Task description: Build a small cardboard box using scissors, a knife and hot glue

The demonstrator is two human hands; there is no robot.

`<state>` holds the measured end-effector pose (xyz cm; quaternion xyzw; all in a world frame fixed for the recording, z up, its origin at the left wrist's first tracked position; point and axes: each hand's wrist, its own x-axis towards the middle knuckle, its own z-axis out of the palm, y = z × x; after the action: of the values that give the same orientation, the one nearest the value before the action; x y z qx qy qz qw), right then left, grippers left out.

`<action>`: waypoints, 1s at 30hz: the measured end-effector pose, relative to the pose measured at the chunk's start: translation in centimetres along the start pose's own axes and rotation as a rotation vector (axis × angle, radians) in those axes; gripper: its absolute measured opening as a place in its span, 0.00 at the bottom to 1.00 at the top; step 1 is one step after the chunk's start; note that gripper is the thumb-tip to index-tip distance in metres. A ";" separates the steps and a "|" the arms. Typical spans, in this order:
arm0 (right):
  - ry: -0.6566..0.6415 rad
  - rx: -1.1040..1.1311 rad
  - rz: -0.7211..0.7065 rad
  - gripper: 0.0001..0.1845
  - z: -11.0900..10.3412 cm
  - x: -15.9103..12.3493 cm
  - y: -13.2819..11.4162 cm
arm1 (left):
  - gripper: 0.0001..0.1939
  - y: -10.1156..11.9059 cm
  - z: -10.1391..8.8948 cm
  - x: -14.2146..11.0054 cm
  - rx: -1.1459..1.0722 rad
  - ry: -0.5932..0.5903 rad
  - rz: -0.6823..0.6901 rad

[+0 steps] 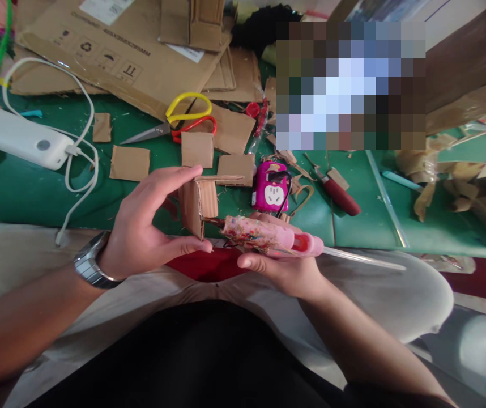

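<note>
My left hand (149, 221), with a metal watch on its wrist, grips two small cardboard pieces (192, 209) joined at a corner, thumb below and fingers above. In my right hand (285, 272) is a pink glue gun (260, 233), its body smeared with coloured residue. Its dark nozzle touches or nearly touches the inner face of the held cardboard; I cannot tell which. A clear glue stick (366, 259) sticks out of the gun's back end. Just beyond my hands lie several cut cardboard squares (129, 163) on the green table (141, 198).
Yellow-and-red-handled scissors (153, 133) lie past the squares. A magenta socket block (271, 186) and a red-handled tool (339, 194) are to the right. A white power bank (22, 137) with a looped cable is at left. Large cardboard sheets (111, 51) cover the back.
</note>
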<state>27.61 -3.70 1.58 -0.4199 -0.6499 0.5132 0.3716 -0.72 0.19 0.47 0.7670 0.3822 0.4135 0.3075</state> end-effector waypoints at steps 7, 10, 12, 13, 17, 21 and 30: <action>0.023 0.117 0.058 0.20 0.3 0.2 -0.9 | 0.53 0.1 0.0 0.2 0.009 0.001 0.019; -0.009 0.159 0.069 0.17 0.1 0.1 -1.1 | 0.54 0.0 0.0 0.3 0.007 0.005 0.043; -0.025 0.200 0.055 0.15 0.0 0.1 -1.0 | 0.54 0.0 0.0 0.3 0.001 0.007 0.045; -0.030 0.212 0.048 0.14 0.0 0.1 -1.0 | 0.53 0.0 0.0 0.2 -0.003 0.003 0.033; -0.020 0.195 0.060 0.11 0.0 -0.1 -0.7 | 0.51 0.0 0.0 0.0 -0.014 -0.007 -0.018; -0.022 0.180 0.112 0.11 -0.1 -0.5 -0.5 | 0.53 -0.1 0.1 -0.1 0.000 0.000 -0.032; -0.020 0.099 0.083 0.10 -0.8 -0.2 -1.5 | 0.52 -0.4 0.1 -0.2 0.035 -0.005 -0.005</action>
<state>28.15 -3.82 3.20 -0.4224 -0.6093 0.5640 0.3637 -0.80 0.23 0.08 0.7724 0.3904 0.4043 0.2958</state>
